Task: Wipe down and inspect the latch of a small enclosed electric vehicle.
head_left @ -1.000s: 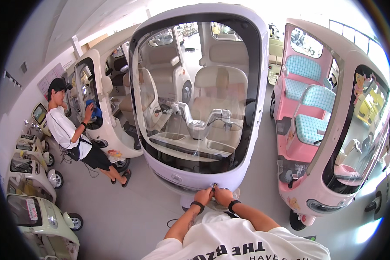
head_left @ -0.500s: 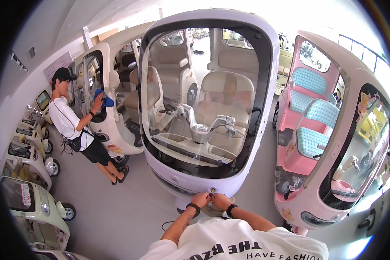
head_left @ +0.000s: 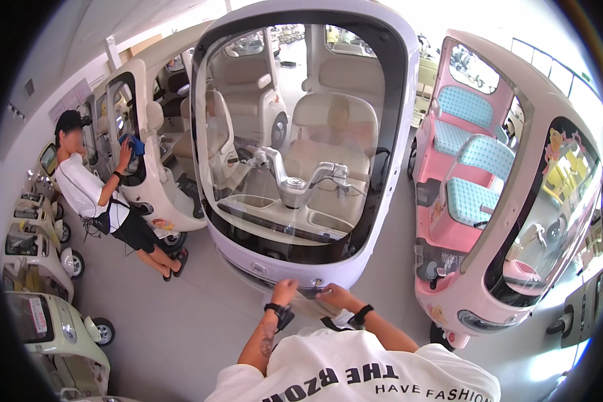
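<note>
Closest to me is the wearer's white T-shirt (head_left: 382,362), black lettering across it, with both bare forearms reaching forward and a black band (head_left: 363,313) on the right wrist. I have the left hand (head_left: 285,293) in front of the lilac three-wheeler (head_left: 345,271), fingers curled, apart from the other hand; it is blurred, and I cannot tell whether its grip closes on anything. The right hand (head_left: 336,296) is bent-fingered just beside a small round metal lock (head_left: 317,283), which sits low on the lilac front panel, right of an oval badge (head_left: 258,269); whether that grip holds something I cannot make out either. Beyond, through the windshield, I see a silver handlebar (head_left: 293,184) and a beige driver's seat (head_left: 335,127). To the right stands a pink three-wheeler (head_left: 472,291) with blue checked seats (head_left: 472,199); at far left, pale green vehicles (head_left: 67,335) line up. Farther off on the left, a co-worker (head_left: 90,181) in a black cap raises a hand to a blue cloth (head_left: 136,146) at a cream three-wheeler (head_left: 152,174).
</note>
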Demonstrator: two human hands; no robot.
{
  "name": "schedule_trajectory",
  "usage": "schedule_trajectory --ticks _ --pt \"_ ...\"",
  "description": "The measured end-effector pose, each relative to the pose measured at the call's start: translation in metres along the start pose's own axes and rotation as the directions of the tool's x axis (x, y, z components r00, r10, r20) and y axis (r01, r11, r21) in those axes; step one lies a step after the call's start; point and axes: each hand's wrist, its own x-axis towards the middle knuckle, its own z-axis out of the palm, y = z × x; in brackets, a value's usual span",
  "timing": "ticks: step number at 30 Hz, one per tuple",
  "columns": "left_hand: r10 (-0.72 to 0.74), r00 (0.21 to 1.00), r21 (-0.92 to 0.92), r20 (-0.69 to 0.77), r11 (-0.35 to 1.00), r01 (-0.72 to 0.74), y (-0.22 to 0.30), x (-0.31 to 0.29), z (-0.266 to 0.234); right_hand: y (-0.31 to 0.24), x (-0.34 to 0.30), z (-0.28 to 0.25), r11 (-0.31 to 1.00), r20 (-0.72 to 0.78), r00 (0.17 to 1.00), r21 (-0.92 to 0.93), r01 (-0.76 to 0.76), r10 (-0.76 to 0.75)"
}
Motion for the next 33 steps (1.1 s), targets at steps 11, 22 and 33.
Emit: schedule_trajectory --ticks 11,22,33 --pt "0.568 0.754 -0.512 -0.328 0.564 -0.648 0.301 0.028 -0.177 -0.210 -0.103 -0.230 0.678 -0.716 0.418 -0.103 0.728 -0.559" --pt "0.870 0.324 0.514 -0.372 0.484 -0.709 0.341 0.097 -0.107 -0.297 -0.041 -0.250 0.434 -0.440 0.022 -0.875 0.215 -0.898" --pt "0.573 0.724 0.442 -0.384 0.802 -0.401 0.215 0.030 -0.036 -0.143 0.002 -0.158 0.583 -0.519 0.361 -0.807 0.090 -0.775"
